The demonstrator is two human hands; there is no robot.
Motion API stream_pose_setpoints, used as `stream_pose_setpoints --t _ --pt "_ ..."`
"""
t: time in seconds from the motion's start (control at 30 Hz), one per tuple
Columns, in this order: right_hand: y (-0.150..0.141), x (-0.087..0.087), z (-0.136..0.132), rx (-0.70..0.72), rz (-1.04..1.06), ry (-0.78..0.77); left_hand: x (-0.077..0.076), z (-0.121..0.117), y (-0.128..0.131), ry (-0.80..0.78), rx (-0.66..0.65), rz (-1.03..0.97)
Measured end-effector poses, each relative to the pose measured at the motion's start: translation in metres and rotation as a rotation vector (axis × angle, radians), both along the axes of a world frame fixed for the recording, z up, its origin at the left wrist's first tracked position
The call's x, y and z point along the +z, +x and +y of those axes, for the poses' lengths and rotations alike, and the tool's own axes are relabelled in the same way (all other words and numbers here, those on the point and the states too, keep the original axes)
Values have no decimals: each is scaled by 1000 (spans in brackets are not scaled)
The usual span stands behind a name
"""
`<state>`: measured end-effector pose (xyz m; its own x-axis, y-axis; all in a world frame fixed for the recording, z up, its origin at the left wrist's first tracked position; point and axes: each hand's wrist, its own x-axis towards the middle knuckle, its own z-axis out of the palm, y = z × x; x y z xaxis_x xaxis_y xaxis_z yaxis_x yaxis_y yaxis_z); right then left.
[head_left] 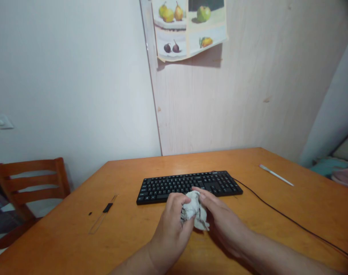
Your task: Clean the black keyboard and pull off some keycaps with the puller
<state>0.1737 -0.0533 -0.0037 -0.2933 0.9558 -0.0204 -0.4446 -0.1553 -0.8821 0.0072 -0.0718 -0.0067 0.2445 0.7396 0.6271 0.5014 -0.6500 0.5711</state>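
A crumpled whitish cloth [193,206] with grey smudges is bunched between my two hands, just in front of the black keyboard [168,187]. My left hand [174,215] is closed round its left side, fingers curled and thumb pressed against it. On the other side, my right hand [221,214] grips the cloth with fairly straight fingers, whose tips reach over the keyboard's near edge. A loose corner of the cloth hangs below the right fingers. Part of the keyboard's front row is hidden behind the hands and cloth.
On the wooden table [128,244], a wire keycap puller [107,207] with a black grip lies left, beside a tiny dark piece [90,214]. A thin white stick [277,175] lies right. The keyboard cable [288,217] crosses the right side. A chair [30,166] stands left.
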Motion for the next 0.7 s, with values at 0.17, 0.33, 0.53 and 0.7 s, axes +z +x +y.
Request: stream_pose_setpoints --t 0.17,0.33,0.53,0.7 --pt "-8 4 -7 34 39 -55 1 -8 2 146 -94 62" --pt "-8 9 -8 25 98 -4 -3 -8 0 146 -127 98" --pt "-8 1 -19 247 78 87 -5 -5 -2 130 2 2" --pt "-5 -5 -16 152 -76 163 -1 -11 5 104 -36 -4"
